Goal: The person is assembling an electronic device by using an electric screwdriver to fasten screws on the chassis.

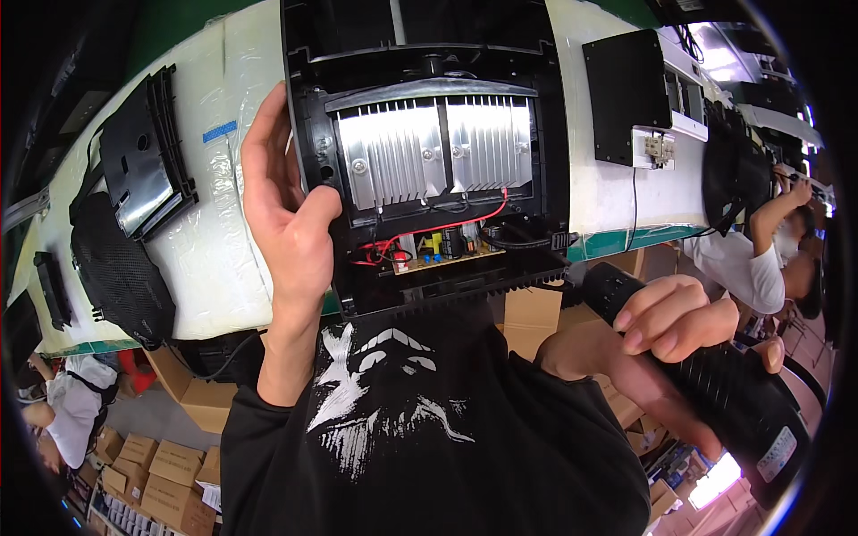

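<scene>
In front of me a black plastic housing (311, 152) lies open on the table. Inside sit two finned metal heatsinks (398, 156) side by side, with screws between the fins. Below them is a circuit board (451, 259) with small components, and a red wire (465, 221) runs across to it. My left hand (290, 210) grips the housing's left wall, thumb on the near side and fingers behind the wall. Off to the right, apart from the housing, my right hand (675, 322) is wrapped round a black cordless drill (751, 402); its tip points towards the housing.
At the left of the white-covered table (219, 286) lie a black plastic panel (143, 161) and a black mesh part (121, 268). On the right is a black box (626, 94) with a white socket (657, 147). Other people work at both sides; cardboard boxes (174, 473) are stacked behind.
</scene>
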`<state>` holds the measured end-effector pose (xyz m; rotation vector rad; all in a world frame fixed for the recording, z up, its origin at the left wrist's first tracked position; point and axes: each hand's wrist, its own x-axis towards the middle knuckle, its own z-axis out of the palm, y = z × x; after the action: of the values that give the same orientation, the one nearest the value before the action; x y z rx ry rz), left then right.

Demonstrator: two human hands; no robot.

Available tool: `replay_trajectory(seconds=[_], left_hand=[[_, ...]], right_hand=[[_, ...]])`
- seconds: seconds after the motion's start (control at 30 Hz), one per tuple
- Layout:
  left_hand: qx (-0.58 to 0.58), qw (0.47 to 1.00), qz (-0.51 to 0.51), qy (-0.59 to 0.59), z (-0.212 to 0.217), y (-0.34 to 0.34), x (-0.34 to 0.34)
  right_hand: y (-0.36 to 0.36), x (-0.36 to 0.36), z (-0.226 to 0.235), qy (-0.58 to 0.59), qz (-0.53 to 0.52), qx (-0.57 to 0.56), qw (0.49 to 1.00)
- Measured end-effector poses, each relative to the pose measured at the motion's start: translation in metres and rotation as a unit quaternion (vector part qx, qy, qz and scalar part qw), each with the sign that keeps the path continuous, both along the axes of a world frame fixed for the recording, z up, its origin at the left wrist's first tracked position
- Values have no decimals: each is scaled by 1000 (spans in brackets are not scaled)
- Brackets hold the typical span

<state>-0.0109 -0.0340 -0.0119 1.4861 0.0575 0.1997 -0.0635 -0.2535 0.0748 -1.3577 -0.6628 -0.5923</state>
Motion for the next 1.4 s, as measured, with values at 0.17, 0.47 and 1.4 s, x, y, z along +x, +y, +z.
replay_trajectory(seconds=[0.17,0.47,1.4], left_hand=[[-11,1000,-18,-2,0,0,0],[-17,1000,-20,-4,-1,1,0],[-13,1000,-22,3,0,-1,0]], right_hand=[[-2,-1,0,8,-10,-13,1000],[0,3,-4,-23,18,19,999],[-46,19,7,144,311,-96,935]])
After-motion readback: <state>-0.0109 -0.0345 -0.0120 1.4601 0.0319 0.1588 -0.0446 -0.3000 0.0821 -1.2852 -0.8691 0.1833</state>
